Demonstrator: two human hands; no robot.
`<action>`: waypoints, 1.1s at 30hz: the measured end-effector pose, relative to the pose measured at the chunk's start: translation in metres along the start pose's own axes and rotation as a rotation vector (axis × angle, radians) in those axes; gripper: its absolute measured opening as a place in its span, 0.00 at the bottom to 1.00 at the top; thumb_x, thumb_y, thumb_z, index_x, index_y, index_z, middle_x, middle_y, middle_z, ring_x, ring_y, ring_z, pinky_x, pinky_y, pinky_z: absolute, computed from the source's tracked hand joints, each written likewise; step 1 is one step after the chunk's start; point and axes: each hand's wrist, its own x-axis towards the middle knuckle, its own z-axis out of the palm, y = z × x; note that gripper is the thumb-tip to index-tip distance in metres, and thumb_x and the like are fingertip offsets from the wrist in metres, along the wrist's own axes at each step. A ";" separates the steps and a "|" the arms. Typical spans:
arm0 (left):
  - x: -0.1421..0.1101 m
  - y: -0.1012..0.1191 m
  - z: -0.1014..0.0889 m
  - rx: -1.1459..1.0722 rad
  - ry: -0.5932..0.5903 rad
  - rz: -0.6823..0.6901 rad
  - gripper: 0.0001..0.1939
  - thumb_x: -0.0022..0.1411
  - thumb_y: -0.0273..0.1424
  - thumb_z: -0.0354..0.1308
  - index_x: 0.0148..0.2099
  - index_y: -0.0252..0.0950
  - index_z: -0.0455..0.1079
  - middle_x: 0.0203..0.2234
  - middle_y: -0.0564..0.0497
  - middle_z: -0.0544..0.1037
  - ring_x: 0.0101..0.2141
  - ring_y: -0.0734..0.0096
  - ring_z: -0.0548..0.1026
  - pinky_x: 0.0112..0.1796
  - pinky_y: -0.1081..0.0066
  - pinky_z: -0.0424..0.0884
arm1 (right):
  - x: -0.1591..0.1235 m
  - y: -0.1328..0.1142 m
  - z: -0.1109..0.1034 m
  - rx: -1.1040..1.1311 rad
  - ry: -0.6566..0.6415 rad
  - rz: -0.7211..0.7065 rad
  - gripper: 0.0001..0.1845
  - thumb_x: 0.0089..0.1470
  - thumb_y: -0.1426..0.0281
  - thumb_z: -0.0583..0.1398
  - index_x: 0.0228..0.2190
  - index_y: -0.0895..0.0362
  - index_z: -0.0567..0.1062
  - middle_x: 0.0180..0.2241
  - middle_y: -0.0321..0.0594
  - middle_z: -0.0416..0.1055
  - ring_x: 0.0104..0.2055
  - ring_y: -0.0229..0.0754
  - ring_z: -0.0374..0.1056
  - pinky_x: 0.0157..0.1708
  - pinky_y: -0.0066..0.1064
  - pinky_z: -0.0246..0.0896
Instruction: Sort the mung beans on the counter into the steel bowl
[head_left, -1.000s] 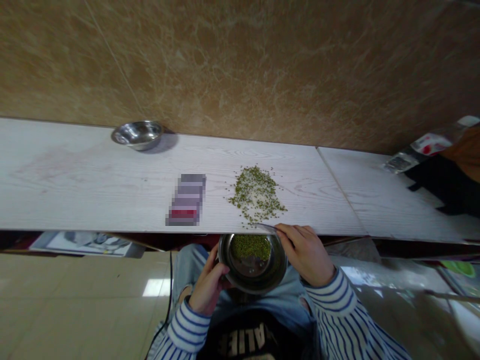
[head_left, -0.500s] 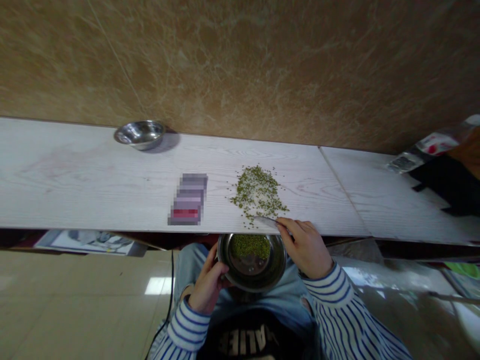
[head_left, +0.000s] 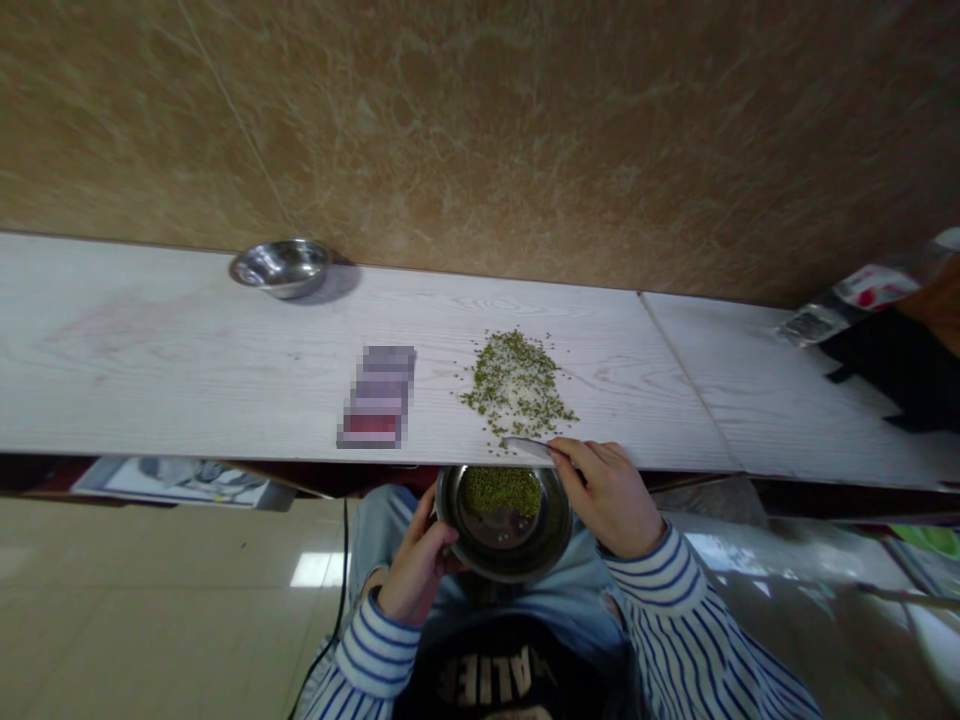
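My left hand (head_left: pixel 420 570) is closed on the left rim of a steel bowl (head_left: pixel 499 568), thumb on the rim. The bowl is tilted against the front edge of the counter and holds green mung beans (head_left: pixel 499 490) gathered at its far side. Just above the bowl, my right hand (head_left: pixel 611 495) pinches a thin metal utensil (head_left: pixel 526 447) with a narrow, blade-like end; whether it is a knife or a spoon is unclear. Its tip lies low at the near side of loose mung beans (head_left: pixel 517 380) spread on the counter. The fingers hide its handle.
A second steel bowl (head_left: pixel 281 268) stands by the wall at the back left. A blurred-out phone-like item (head_left: pixel 377 398) lies left of the beans. At the far right are a clear plastic package (head_left: pixel 814 325) and a black object (head_left: pixel 885 365) on the white counter (head_left: pixel 150 350).
My right hand has shifted slightly left and toward the counter's front edge, with the utensil's tip going the same way. The bowl and my left hand stay nearly still.
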 end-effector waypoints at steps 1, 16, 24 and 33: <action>0.000 0.000 0.000 -0.002 0.005 -0.001 0.35 0.48 0.25 0.56 0.60 0.44 0.59 0.36 0.51 0.74 0.32 0.70 0.71 0.29 0.71 0.70 | 0.000 0.000 0.001 0.000 -0.001 -0.001 0.11 0.60 0.71 0.52 0.41 0.56 0.72 0.36 0.41 0.76 0.37 0.41 0.71 0.41 0.35 0.59; 0.002 0.003 -0.005 -0.009 0.020 0.015 0.36 0.47 0.24 0.55 0.61 0.45 0.58 0.35 0.53 0.73 0.31 0.71 0.70 0.28 0.71 0.70 | 0.017 -0.015 0.007 0.043 -0.038 -0.068 0.11 0.61 0.70 0.51 0.42 0.55 0.72 0.36 0.41 0.76 0.38 0.42 0.70 0.40 0.34 0.58; 0.002 0.003 -0.005 -0.002 0.006 0.020 0.36 0.48 0.24 0.55 0.60 0.46 0.58 0.37 0.53 0.72 0.33 0.69 0.70 0.27 0.70 0.70 | 0.007 -0.020 0.000 0.100 -0.094 -0.095 0.10 0.61 0.72 0.52 0.41 0.55 0.72 0.35 0.40 0.76 0.37 0.40 0.70 0.41 0.34 0.57; 0.001 0.003 -0.006 0.001 0.031 -0.007 0.37 0.47 0.25 0.55 0.61 0.45 0.57 0.36 0.53 0.73 0.32 0.70 0.69 0.28 0.72 0.69 | 0.011 -0.016 0.008 0.010 0.007 -0.011 0.10 0.60 0.72 0.52 0.42 0.56 0.71 0.36 0.42 0.76 0.38 0.41 0.70 0.41 0.34 0.57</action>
